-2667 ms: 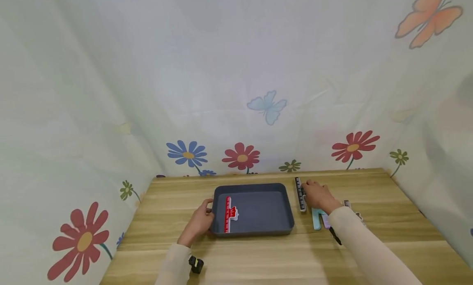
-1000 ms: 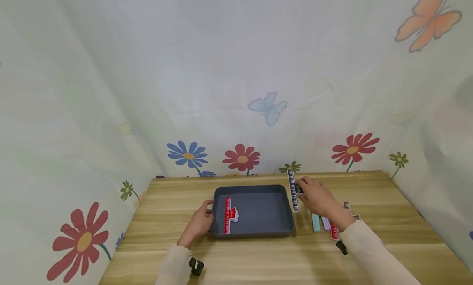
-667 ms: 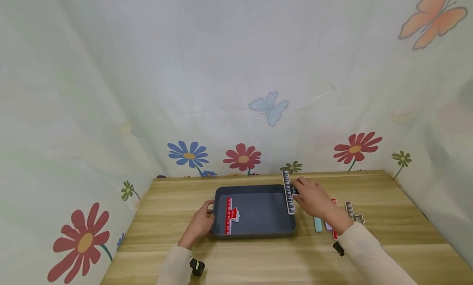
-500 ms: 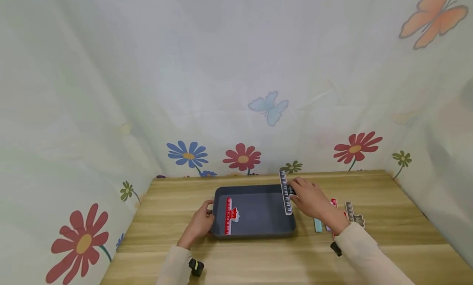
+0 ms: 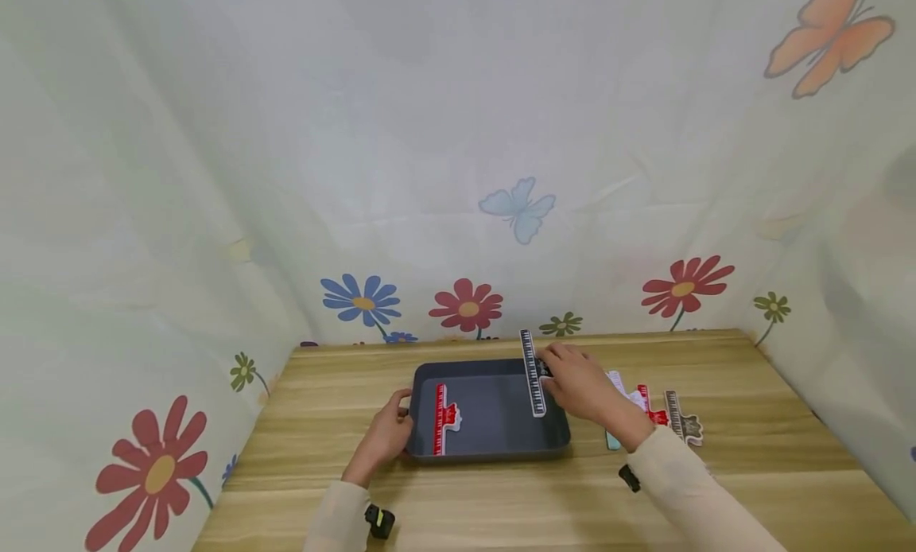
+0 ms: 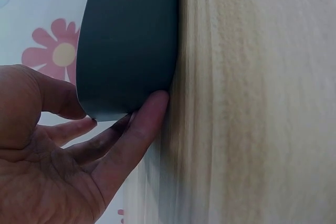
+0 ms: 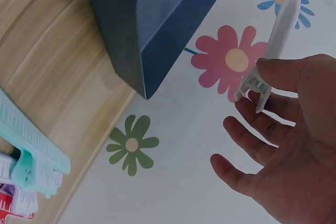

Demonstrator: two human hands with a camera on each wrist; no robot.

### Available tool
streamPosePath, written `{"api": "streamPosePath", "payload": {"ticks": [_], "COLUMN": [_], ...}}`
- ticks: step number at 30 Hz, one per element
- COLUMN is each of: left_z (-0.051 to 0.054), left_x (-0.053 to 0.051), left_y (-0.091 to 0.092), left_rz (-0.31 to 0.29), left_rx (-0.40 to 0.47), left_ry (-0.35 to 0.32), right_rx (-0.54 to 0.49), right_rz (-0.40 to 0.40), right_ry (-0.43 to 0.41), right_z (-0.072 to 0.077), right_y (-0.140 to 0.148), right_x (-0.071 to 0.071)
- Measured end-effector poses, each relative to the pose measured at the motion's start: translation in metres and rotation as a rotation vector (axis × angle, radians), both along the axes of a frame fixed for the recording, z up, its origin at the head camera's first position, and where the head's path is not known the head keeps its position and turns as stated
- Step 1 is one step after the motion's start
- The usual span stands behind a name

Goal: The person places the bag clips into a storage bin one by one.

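My left hand (image 5: 389, 433) holds the left end of a dark grey rectangular tray (image 5: 494, 425), its fingers against the end wall in the left wrist view. A red clip with a piano-key pattern (image 5: 440, 421) lies inside, near the tray's left side. Over the tray's right part, my right hand (image 5: 581, 385) pinches a black piano-key clip (image 5: 533, 377) by its handle. The right wrist view shows this clip's white edge (image 7: 281, 30) between thumb and index finger, the other fingers spread.
Right of the tray lie a mint clip (image 7: 37, 140), a purple clip (image 7: 25, 202), a red clip (image 5: 655, 415) and a grey keyboard-pattern clip (image 5: 683, 418), partly overlapping. The wooden table (image 5: 336, 369) meets a floral curtain (image 5: 401, 178) at the back.
The right hand took the black clip up from the table beside the tray and has carried it left, over the tray's right part. The left hand has stayed at the tray's left end.
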State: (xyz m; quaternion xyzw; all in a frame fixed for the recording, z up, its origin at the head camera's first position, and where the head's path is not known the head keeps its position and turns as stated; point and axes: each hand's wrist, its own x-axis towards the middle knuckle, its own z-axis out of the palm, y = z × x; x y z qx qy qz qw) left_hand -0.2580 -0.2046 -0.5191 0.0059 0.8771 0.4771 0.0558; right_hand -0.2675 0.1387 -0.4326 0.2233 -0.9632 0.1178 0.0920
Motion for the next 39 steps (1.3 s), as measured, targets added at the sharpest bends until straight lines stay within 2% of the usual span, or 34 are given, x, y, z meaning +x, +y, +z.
{"api": "streamPosePath", "payload": {"ticks": [11, 20, 27, 39], "left_z": [0.001, 0.000, 0.003, 0.004], "left_x": [-0.002, -0.001, -0.002, -0.001], "left_y": [0.002, 0.000, -0.001, 0.001], "left_rz": [-0.003, -0.028, -0.019, -0.014], "left_rx": [0.021, 0.046, 0.041, 0.028], "left_ry": [0.027, 0.012, 0.006, 0.019], "right_rx": [0.033, 0.047, 0.048, 0.045], "right_rz": [0.030, 0.025, 0.019, 0.024], "right_ry": [0.019, -0.048, -0.078, -0.083], "right_z": [0.000, -0.007, -0.009, -0.016], "right_y": [-0.007, -0.019, -0.031, -0.047], "right_x": [0.000, -0.002, -0.004, -0.006]}}
